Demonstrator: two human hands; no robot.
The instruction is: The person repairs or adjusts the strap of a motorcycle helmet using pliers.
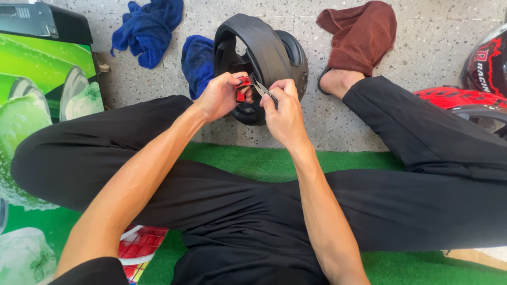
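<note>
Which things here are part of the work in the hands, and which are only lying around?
In use:
- left hand, pinching a small red part
- right hand, holding a thin metal tool to that part
- black helmet on the floor just behind both hands

Lying about:
- two blue cloths
- brown cloth
- red and black helmets at right
- green mat

We wear loose black trousers (422, 158) of plain, smooth cloth, creased at the knees and without any print or stripe. Our black top has short sleeves (90, 272), so both forearms are bare down to the wrists. We wear no gloves, watch or rings, and our one visible foot (338, 82) is bare.
</note>
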